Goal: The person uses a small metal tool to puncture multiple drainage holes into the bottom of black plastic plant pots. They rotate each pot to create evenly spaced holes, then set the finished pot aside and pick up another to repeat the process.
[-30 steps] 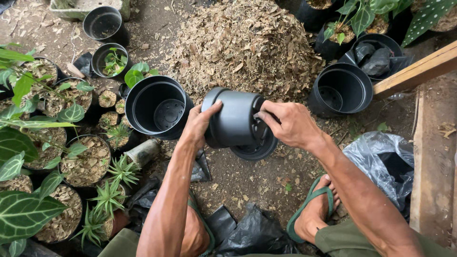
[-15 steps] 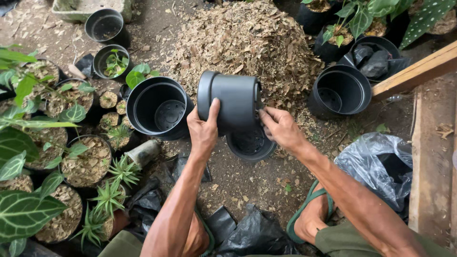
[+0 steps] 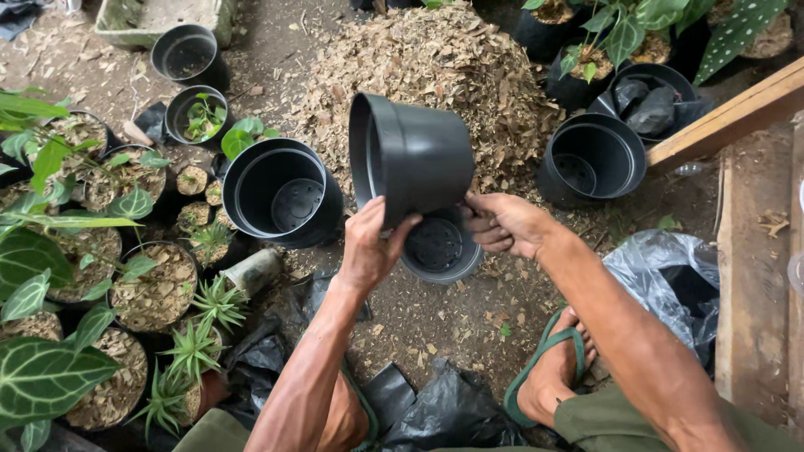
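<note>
Green leaves (image 3: 38, 268) crowd the left edge, above small pots filled with brown chips (image 3: 155, 289) and a few spiky plants (image 3: 197, 335). Right of them an empty black pot (image 3: 280, 192) stands upright on the dirt, mouth up, with two smaller pots (image 3: 197, 117) behind it. The left hand (image 3: 373, 247) comes next, its fingers curled over the lower rim of a black pot held on its side (image 3: 414, 155), thumb outside and fingertips hooked inside the mouth, which faces left. This held pot hangs in the air before the heap of dry leaf chips (image 3: 435, 67). Just beneath it another black pot (image 3: 440, 247) sits lower, its holed bottom showing. The right hand (image 3: 507, 224) touches the held pot's base with the fingers bent and close together; whether they also grip the lower pot cannot be told. Further right stand an empty black pot (image 3: 590, 159), a wooden plank (image 3: 729, 113) and a crumpled plastic bag (image 3: 670, 276), with a foot in a green sandal (image 3: 553, 368) below.
</note>
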`<state>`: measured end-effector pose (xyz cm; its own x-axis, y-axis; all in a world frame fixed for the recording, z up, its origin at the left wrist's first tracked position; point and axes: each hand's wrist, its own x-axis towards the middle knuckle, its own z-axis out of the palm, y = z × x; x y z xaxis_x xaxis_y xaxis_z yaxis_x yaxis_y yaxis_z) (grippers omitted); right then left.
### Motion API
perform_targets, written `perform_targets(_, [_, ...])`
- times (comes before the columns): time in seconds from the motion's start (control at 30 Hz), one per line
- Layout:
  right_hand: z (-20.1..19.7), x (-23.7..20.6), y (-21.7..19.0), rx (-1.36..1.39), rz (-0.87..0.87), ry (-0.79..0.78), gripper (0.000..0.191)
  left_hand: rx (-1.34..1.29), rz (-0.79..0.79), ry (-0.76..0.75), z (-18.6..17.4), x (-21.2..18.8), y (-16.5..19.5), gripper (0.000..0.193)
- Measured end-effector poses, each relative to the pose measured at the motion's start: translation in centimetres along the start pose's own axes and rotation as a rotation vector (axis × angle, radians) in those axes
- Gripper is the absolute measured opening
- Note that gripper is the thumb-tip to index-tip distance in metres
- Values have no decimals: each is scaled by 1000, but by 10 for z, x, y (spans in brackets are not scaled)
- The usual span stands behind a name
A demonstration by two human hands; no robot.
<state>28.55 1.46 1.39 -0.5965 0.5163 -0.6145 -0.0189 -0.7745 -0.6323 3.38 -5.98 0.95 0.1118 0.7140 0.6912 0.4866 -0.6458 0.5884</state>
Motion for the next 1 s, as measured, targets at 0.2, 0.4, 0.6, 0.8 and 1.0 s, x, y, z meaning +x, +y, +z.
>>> perform_targets(0.2, [7,-3,-1,-445,-371,304,34,-346,-608,271,10,4,-6,24])
perform_targets(0.4, [30,-8,6,-705,-855,294,20,-448,-718,319,12,6,-17,33])
perform_targets(0.6, [32,-3,10,-597,-840,287,15,-494,-762,284,13,6,-21,36])
perform_targets(0.8, [34,4,16,-745,-951,472,18,-491,-825,315,19,8,-19,37])
perform_targets(1.0, [35,6,16,-1062,-1073,725,18,-270,-680,366,11,16,-15,34])
